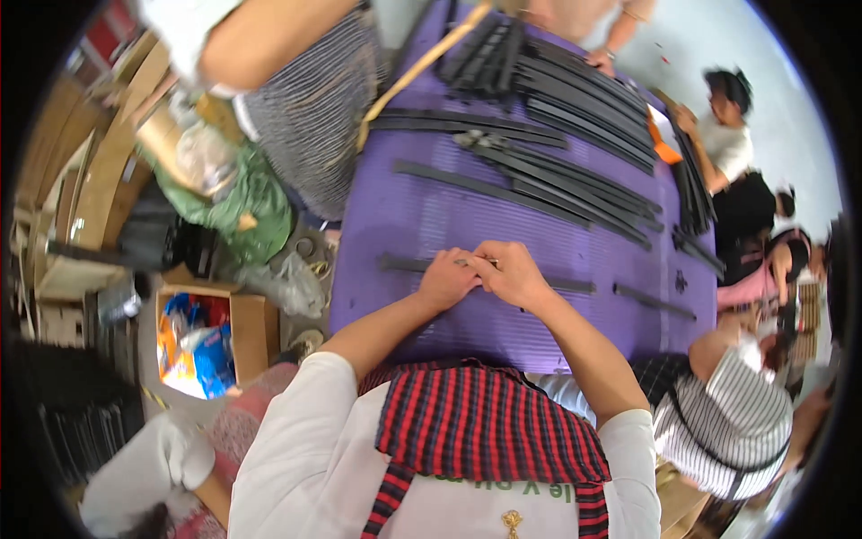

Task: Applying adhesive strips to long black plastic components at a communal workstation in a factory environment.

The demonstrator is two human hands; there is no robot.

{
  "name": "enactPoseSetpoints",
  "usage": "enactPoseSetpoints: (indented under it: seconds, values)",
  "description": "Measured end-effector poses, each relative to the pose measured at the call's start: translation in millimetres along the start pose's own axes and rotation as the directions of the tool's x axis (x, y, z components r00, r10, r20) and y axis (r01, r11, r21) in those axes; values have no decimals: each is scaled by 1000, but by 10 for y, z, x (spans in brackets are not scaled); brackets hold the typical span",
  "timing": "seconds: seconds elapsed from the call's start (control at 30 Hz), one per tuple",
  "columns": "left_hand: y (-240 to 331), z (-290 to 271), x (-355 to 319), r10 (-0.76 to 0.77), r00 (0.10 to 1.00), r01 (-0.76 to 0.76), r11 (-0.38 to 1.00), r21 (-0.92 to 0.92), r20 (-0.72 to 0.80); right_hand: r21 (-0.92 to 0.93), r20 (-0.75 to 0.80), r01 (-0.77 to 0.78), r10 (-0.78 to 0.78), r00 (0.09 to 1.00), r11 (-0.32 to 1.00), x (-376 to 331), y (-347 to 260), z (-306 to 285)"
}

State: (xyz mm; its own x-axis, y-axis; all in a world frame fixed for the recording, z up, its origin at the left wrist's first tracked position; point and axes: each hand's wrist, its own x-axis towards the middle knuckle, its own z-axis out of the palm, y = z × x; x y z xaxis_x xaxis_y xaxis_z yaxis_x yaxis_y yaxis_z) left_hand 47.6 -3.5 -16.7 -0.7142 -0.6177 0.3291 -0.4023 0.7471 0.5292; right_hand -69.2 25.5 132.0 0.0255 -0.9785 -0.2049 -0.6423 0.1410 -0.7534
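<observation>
- Head view: a long, flat, dark strip (575,286) lies on the ribbed purple table cover (404,216), its long axis running left to right across the near part of the table.
- The left hand (446,278) is curled, fingers pressed onto the strip's middle.
- The right hand (512,272) touches the left, fingertips pinching a small pale part; what it is cannot be told.
- More dark, slightly curved strips (575,99) are piled farther back.
- A cardboard box (254,328) sits on the floor to the left.

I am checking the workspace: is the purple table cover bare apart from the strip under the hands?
No: many more black strips lie piled across the far part of the purple cover.
</observation>
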Motion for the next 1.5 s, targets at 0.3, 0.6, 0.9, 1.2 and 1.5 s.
enactPoseSetpoints:
  seconds: [0.3,0.6,0.9,1.2,1.5]
  values:
    - [-265,432,-197,-222,975,184,813,-552,-2,-168,218,79,-41,975,983,774,-258,921]
    - [-181,475,-125,-197,936,44,887,-460,-291,-297,294,87,5,956,951,922,-217,1046]
    - [-180,378,-149,-188,981,162,923,-348,-43,-484,352,205,-25,936,851,1002,-389,1162]
    - [-218,492,-68,-73,979,31,976,-215,-192,-579,313,268,-94,945,770,939,-155,1342]
    - [-109,91,-54,0,984,22,993,-118,180,-601,528,518,-183,829,609,745,-846,1107]
